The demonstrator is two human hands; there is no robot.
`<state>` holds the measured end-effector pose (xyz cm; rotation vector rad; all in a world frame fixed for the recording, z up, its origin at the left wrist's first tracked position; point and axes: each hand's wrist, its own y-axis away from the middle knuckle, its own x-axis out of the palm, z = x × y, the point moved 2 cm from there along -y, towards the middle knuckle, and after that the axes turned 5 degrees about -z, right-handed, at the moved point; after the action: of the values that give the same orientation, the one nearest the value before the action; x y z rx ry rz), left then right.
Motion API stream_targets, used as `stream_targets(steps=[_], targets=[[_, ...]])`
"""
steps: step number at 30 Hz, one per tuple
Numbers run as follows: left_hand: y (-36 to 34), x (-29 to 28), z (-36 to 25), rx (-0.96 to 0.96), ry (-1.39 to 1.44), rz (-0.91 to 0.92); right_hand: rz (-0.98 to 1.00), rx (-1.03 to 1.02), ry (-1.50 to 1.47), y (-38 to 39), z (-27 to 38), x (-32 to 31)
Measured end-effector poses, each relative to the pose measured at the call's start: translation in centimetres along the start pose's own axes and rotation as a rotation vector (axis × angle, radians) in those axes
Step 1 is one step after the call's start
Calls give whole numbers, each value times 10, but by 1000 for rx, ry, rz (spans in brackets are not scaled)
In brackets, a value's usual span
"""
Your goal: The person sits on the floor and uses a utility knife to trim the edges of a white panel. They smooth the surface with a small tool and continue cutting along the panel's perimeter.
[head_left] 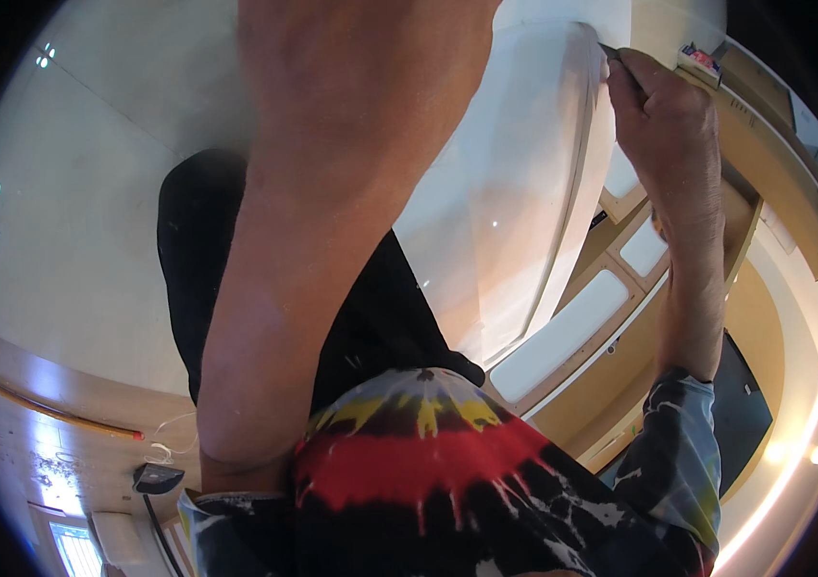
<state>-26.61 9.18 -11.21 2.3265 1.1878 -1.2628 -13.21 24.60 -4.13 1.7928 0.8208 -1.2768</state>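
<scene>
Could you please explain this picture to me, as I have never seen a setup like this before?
Of course. There is no machine here: a person works with two bare hands. The single picture comes from a wide fisheye camera on the person's head, looking down, so straight edges bend near the rim.

The tie-dye shirt and black trousers are the person's own. The left arm crosses the middle, but its hand lies out of view past the top. The right hand has its grip closed on a thin dark object, mostly hidden by the fingers, at the edge of a pale surface. I cannot see anything lying on that surface.

At lower left is a yellow pole with a red end.
</scene>
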Motion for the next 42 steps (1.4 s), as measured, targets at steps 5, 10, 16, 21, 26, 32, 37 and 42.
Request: stream_targets(steps=[5, 10, 16, 21, 26, 32, 37, 42], targets=[[-1, 6, -3, -11, -126, 47, 43, -4, -44, -8, -5, 2], [-6, -5, -4, -17, -70, 131, 56, 4, 43, -6, -8, 7], [-5, 3, -6, -36, -114, 120, 5, -27, -82, -1, -13, 7], [-5, 5, 1, -11, -12, 103, 55, 95, -128, 2, -9, 1], [-4, 0, -5, -18, -134, 105, 13, 24, -32, 1, -4, 4], [-5, -1, -1, -20, -105, 124, 60, 10, -27, -8, -1, 7], [-4, 14, 6, 56, -26, 91, 39, 11, -50, -3, -7, 7], [-3, 9, 9, 34, 38, 32, 31, 128, -146, 6, -5, 8]])
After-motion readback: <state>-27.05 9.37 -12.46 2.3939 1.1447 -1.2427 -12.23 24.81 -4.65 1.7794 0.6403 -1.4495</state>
